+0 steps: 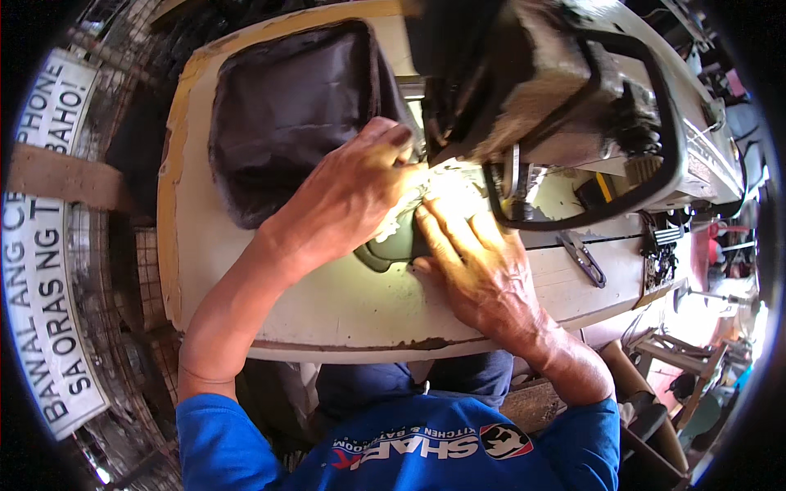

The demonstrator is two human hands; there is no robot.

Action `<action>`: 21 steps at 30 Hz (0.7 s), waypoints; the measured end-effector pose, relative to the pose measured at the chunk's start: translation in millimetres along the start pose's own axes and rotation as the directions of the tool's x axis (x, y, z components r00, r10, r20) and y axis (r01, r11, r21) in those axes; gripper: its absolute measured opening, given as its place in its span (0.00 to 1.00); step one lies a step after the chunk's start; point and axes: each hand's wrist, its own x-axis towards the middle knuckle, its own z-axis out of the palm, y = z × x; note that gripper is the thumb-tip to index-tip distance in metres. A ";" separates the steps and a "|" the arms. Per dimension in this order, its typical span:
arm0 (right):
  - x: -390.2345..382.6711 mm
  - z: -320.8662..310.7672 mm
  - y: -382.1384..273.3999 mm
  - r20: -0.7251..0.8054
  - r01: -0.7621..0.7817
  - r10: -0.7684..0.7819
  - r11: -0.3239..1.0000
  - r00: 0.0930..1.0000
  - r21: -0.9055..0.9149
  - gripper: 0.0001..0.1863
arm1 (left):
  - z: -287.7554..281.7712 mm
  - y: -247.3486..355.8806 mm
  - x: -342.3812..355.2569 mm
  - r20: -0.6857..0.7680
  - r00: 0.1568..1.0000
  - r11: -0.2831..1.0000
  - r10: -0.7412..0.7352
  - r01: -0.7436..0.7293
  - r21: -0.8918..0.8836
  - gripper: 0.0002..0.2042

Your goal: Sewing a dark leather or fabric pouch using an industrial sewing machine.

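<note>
Green fabric piece (pixel 393 245) pressed flat on bench (pixel 327 303) by left hand (pixel 348 192) and right hand (pixel 475 262), fingers extended, beneath sewing machine (pixel 557 90); dark cloth (pixel 286 106) laid beside.

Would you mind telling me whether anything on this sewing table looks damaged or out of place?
The pale table is worn: paint has chipped off its front edge and left edge, baring brown wood. Otherwise nothing stands out.

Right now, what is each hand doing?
Left hand: fingers bent, pressing down on the pale fabric piece by the sewing machine.
Right hand: open and flat, pressing on the same piece.
</note>
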 end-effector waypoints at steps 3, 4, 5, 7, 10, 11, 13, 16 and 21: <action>0.8 -3.4 0.3 0.044 -0.011 0.011 1.000 0.999 -0.009 0.26 | 13.3 -1.6 -0.3 -0.010 0.996 0.995 -0.088 0.088 -0.045 0.09; 0.2 -4.5 -0.1 0.075 -0.061 0.059 0.998 0.995 0.020 0.30 | 16.5 -0.8 -0.7 -0.024 0.991 0.989 -0.132 0.130 -0.066 0.09; 0.4 -5.2 0.3 0.081 -0.068 0.066 0.997 0.995 0.023 0.30 | 18.1 0.5 -1.4 -0.008 0.982 0.978 -0.190 0.189 -0.083 0.08; 1.5 -5.9 1.9 0.022 -0.017 0.018 0.999 1.000 -0.029 0.28 | 17.4 2.3 -0.7 0.001 0.981 0.980 -0.194 0.194 -0.048 0.08; 2.8 -5.4 4.8 -0.029 -0.004 0.003 1.000 1.000 -0.026 0.29 | 14.9 7.4 1.7 0.065 0.969 0.971 -0.238 0.236 0.044 0.07; 2.5 -5.0 6.1 -0.022 0.002 -0.002 1.000 1.000 -0.017 0.28 | 14.4 8.4 2.6 0.098 0.960 0.963 -0.261 0.251 0.099 0.07; -2.9 -6.8 8.5 -0.011 -0.001 0.002 0.999 1.000 0.051 0.27 | 15.6 9.2 4.5 0.068 0.966 0.968 -0.249 0.247 0.037 0.08; -26.9 -21.7 15.8 -0.096 0.054 -0.049 0.997 0.994 0.056 0.27 | 20.2 8.4 7.8 -0.121 0.978 0.984 -0.168 0.174 0.040 0.03; -95.4 -85.4 44.6 -0.214 -0.201 0.207 0.978 0.955 0.046 0.27 | 19.5 9.0 8.4 0.006 0.967 0.967 -0.256 0.256 0.017 0.08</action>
